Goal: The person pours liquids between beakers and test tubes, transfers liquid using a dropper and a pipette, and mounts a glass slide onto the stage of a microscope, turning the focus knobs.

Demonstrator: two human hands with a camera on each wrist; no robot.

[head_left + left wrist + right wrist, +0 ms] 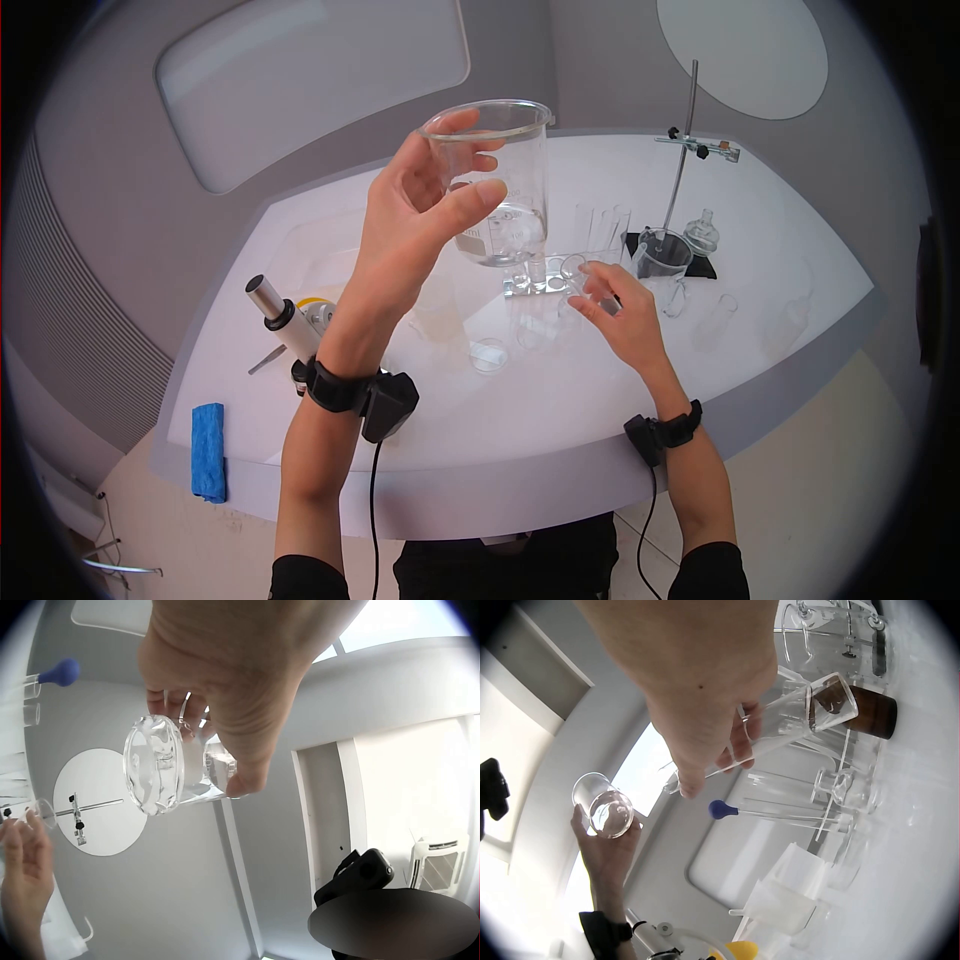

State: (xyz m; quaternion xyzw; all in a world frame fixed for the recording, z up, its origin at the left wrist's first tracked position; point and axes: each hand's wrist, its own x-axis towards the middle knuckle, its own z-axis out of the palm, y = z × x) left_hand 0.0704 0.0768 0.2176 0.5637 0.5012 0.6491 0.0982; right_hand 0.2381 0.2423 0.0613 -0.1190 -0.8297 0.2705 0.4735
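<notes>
A glass beaker (520, 225) with some clear liquid at its bottom is held up high by my left hand (410, 220), fingers around the far side and thumb on the near side. The left wrist view has the beaker (154, 765) under the left hand (225, 675). Lower and to the right, my right hand (625, 315) grips a clear, narrow-necked glass vessel, which looks like a conical flask (791, 720) in the right wrist view. There the fingers and thumb of the right hand (697, 712) are round its neck. The two vessels are apart.
Behind the right hand, a metal stand (683, 170) with a clamp rises beside a glass jug (662, 256). A microscope (290, 320) and a folded blue cloth (208, 452) lie left. A brown bottle (877, 712) and blue-bulbed dropper (721, 809) show in the right wrist view.
</notes>
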